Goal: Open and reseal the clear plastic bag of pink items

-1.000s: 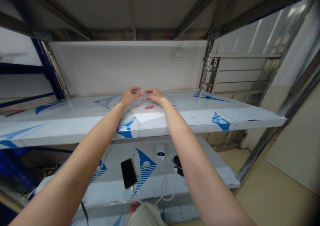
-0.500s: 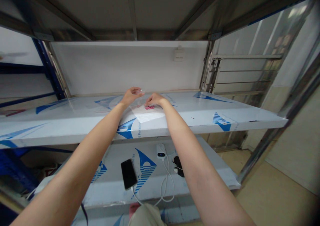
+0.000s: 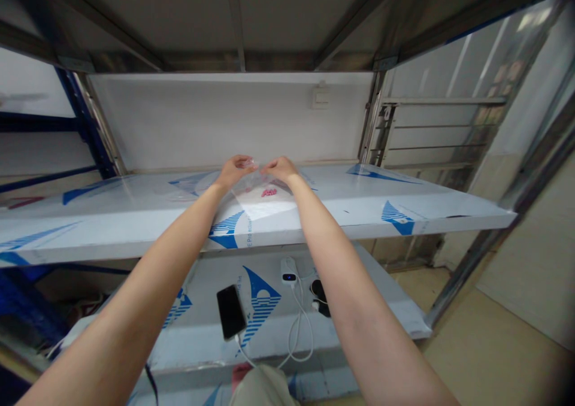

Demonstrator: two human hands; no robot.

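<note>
My left hand (image 3: 236, 171) is closed on a clear plastic bag (image 3: 248, 182), its fingers curled round the upper part. My right hand (image 3: 281, 169) faces it from the right, fingertips pinched together close to the bag; whatever is between them is too small to make out. Just below and between both hands is a small heap of pink beads (image 3: 269, 193). They lie over a pale sheet (image 3: 272, 208) near the front edge of the upper shelf. A few pinkish specks show through the bag beside my left hand.
The shelf (image 3: 323, 214) is wrapped in printed protective film. On the lower shelf lie a black phone (image 3: 231, 312), a white power bank (image 3: 288, 270) with white cables (image 3: 309, 334), and a black item (image 3: 320, 292) partly behind my right forearm. A metal shelf (image 3: 278, 23) hangs overhead.
My right hand has lifted from the pink beads, up and slightly away, to beside the bag. The beads are now uncovered. My left hand has barely moved.
</note>
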